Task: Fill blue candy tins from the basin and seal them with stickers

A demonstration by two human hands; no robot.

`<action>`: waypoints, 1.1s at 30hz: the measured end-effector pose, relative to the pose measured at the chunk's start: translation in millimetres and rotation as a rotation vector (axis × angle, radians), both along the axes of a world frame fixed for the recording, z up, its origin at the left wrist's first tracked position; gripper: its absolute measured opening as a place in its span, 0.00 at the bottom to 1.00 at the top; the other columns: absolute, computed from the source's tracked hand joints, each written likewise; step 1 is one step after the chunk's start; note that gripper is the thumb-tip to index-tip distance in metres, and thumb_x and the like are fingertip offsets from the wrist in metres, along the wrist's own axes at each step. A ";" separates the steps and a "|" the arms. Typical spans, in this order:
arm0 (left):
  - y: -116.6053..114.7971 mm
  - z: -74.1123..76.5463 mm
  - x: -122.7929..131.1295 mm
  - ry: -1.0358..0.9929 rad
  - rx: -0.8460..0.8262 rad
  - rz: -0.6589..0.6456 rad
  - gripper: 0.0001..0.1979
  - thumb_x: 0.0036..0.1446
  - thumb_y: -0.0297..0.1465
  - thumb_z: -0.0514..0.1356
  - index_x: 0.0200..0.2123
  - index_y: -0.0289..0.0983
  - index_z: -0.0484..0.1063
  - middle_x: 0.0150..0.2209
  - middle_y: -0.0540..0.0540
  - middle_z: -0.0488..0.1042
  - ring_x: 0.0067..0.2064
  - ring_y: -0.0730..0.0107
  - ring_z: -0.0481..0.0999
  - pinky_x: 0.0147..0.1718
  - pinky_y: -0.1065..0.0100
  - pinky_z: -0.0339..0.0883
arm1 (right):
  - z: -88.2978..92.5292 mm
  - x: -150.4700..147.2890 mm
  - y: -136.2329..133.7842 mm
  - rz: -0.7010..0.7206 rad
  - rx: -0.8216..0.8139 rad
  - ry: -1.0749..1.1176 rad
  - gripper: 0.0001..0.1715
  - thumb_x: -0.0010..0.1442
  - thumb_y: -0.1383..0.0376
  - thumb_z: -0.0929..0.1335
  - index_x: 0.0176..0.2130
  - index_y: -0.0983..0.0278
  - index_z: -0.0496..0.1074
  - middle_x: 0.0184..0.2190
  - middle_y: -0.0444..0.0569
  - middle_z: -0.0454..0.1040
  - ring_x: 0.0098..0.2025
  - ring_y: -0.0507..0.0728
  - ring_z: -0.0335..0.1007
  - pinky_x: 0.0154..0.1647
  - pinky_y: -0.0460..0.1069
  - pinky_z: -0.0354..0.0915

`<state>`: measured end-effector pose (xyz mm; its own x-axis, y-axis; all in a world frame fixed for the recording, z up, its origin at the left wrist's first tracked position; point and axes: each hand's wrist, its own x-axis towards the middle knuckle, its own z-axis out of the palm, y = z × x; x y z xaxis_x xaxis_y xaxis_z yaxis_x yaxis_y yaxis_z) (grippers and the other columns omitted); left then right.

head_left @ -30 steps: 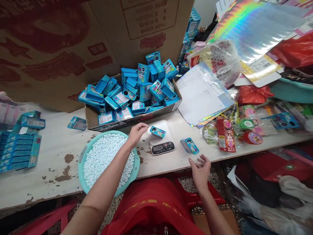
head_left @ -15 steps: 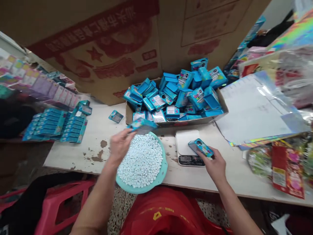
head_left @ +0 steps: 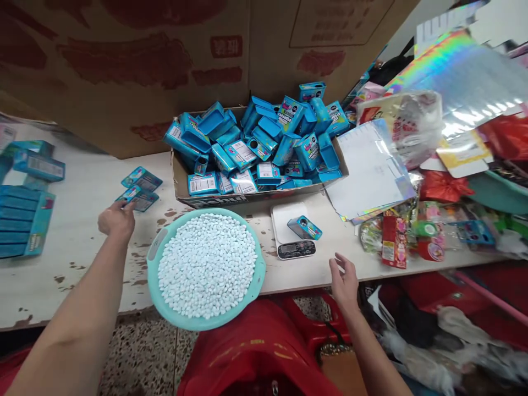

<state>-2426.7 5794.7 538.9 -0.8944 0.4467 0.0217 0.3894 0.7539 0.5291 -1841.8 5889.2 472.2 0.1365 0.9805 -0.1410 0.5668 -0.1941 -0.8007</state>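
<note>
My left hand [head_left: 116, 220] pinches the end of a small blue candy box [head_left: 130, 194] at the left of the table. Two similar boxes lie against it, one of them a blue box [head_left: 142, 178] just behind. My right hand [head_left: 345, 279] is empty, fingers apart, over the table's front edge. To its left a blue candy box [head_left: 305, 227] lies on a white kitchen scale [head_left: 281, 219]; I cannot read the display. A round turquoise basin [head_left: 259, 275] between my hands is full of small pale candies [head_left: 208, 264].
Behind the basin, a low carton [head_left: 177, 184] is heaped with blue candy boxes. A large cardboard box [head_left: 165, 71] stands behind it. Stacked blue boxes [head_left: 18, 220] are at the far left. White sheets [head_left: 367, 170] and plastic packets [head_left: 394, 239] lie at the right.
My left hand has moved left from above the basin to the boxes on the table. My right hand has let go of its box, now on the scale, and drawn back. The view has shifted.
</note>
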 end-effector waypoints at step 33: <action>24.3 74.3 250.2 -1.151 1.047 0.131 0.22 0.51 0.41 0.59 0.16 0.37 0.53 0.14 0.56 0.51 0.13 0.83 0.50 0.11 0.76 0.41 | 102.6 -150.1 3.7 0.831 0.333 0.240 0.16 0.57 0.56 0.68 0.43 0.60 0.69 0.37 0.49 0.71 0.40 0.58 0.68 0.40 0.51 0.65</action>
<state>-2176.6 5819.0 613.2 -0.6774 0.5918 -0.4368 -0.6161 -0.1321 0.7765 -1991.9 5892.9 574.8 -0.6252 0.7451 0.2324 0.2323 0.4618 -0.8560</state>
